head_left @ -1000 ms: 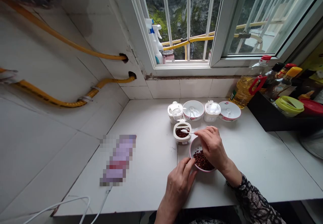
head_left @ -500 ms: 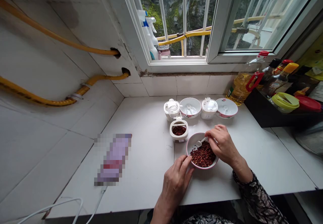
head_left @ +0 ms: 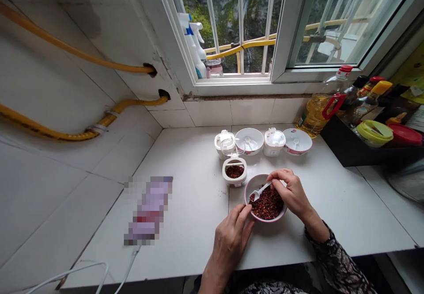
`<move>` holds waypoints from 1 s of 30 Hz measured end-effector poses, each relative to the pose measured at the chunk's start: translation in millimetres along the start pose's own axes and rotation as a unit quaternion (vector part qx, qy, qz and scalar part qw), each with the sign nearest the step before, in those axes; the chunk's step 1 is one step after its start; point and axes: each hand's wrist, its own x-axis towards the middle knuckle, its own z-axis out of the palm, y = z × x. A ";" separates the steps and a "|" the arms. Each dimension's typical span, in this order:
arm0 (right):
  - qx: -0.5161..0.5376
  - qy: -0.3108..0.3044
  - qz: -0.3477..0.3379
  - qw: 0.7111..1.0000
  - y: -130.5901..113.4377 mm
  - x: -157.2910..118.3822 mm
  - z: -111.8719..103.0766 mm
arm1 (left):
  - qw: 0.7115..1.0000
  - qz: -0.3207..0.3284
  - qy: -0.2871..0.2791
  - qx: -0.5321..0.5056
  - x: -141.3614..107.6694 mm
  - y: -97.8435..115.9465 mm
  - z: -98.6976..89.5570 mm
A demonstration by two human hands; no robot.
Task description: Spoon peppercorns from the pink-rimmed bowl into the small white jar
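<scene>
A white bowl [head_left: 249, 181] with a pink rim stands on the counter, holding dark red Sichuan peppercorns [head_left: 269, 203]. My right hand [head_left: 291, 192] pinches the handle of a small white spoon [head_left: 261, 191]; its tip is over the peppercorns at the bowl's left side and carries a few of them. At the lower left of the bowl, my left hand [head_left: 230, 234] steadies the rim between fingers and thumb. Just behind the bowl sits a seasoning jar [head_left: 225, 177] with its clear lid raised, partly filled with the same dark red peppercorns.
Behind are two white lidded jars [head_left: 274, 143] [head_left: 222, 140] and two flowered bowls [head_left: 258, 149] [head_left: 306, 146] with white spoons inside. An oil bottle [head_left: 313, 112] and a black box [head_left: 344, 146] of condiments stand right. A blurred purple object [head_left: 150, 208] with a cable lies left.
My right hand has lowered slightly, and the spoon's tip has swung left and down within the bowl, now with peppercorns in it. My left hand stays on the rim.
</scene>
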 end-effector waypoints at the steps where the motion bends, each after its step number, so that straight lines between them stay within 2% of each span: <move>1: 0.016 0.001 0.023 1.000 -0.5 0.5 -1.0 | 1.000 0.001 0.001 0.002 0.0 -0.1 0.0; 5: 0.069 0.000 0.077 0.995 -2.8 1.6 -2.5 | 1.000 0.000 0.002 0.004 -0.4 -0.5 -0.4; 15: 0.075 0.027 0.059 0.995 -1.1 1.0 -1.6 | 1.000 0.000 -0.003 0.005 -2.8 -1.9 0.9; 30: 0.217 -0.010 0.145 0.965 0.7 4.3 -4.7 | 1.000 0.001 -0.001 -0.002 -1.8 -1.2 0.2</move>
